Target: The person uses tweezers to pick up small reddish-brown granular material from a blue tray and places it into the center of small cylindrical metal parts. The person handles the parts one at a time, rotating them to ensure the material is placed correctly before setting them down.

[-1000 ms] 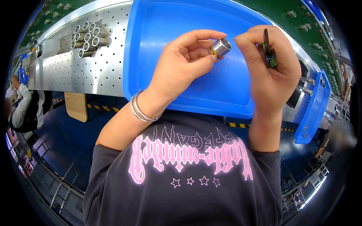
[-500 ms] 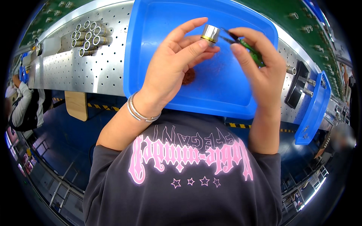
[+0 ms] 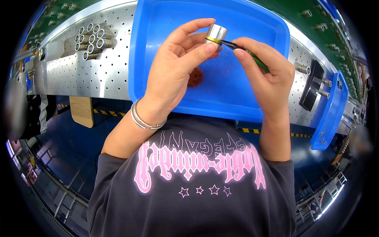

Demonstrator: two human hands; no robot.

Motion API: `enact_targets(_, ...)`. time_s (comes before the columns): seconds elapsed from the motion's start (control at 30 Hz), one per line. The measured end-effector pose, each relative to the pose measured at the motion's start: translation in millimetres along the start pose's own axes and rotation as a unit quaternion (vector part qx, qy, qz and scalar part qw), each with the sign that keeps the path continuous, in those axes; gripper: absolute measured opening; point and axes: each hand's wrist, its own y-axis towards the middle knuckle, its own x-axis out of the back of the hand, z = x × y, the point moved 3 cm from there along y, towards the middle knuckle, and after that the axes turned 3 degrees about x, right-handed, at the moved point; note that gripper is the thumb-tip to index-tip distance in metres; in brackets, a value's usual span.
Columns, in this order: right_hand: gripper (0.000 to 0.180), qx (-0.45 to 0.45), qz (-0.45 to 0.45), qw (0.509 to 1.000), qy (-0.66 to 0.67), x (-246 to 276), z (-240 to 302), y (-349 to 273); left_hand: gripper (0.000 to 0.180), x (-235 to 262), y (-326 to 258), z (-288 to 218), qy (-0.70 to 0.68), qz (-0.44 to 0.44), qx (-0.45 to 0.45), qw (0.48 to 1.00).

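Observation:
Above the blue tray [image 3: 136, 51], my left hand [image 3: 171, 61] grips a short, shiny metal cylinder [image 3: 217, 31] with a yellow band round its lower end. The thumb lies along that lower end, and the index finger reaches past the upper rim. My right hand [image 3: 266, 65] is closed on a small green-handled hand tool [image 3: 256, 59] with two thin dark prongs; whether it is tweezers or snips I cannot tell. Its tips meet the cylinder at the yellow band. A reddish-brown tangle [image 3: 195, 78] lies in the tray, partly behind my left hand.
Several metal cylinders [image 3: 94, 39] stand grouped on the perforated metal bench [image 3: 114, 75] at left. At right are a loose cylinder [image 3: 303, 69], a black flat object [image 3: 312, 85] and a smaller blue tray [image 3: 329, 114]. A wooden board [image 3: 81, 111] sits below the bench edge.
My right hand has moved left and the tool's tips, apart from the cylinder before, now touch its yellow band. The prongs have come closer together. My left hand has shifted slightly left.

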Motion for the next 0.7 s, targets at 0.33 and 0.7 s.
enact_targets(0.33,0.010,0.016,-0.017,1.000,0.014,0,-1,-2,0.041,-1,-2,-1,0.008,0.005,-0.004,1.000)
enact_targets(0.7,0.014,-0.045,0.041,0.994,0.091,-15,-5,2,0.042,-3,0,0,-0.017,-0.008,0.036,0.999)
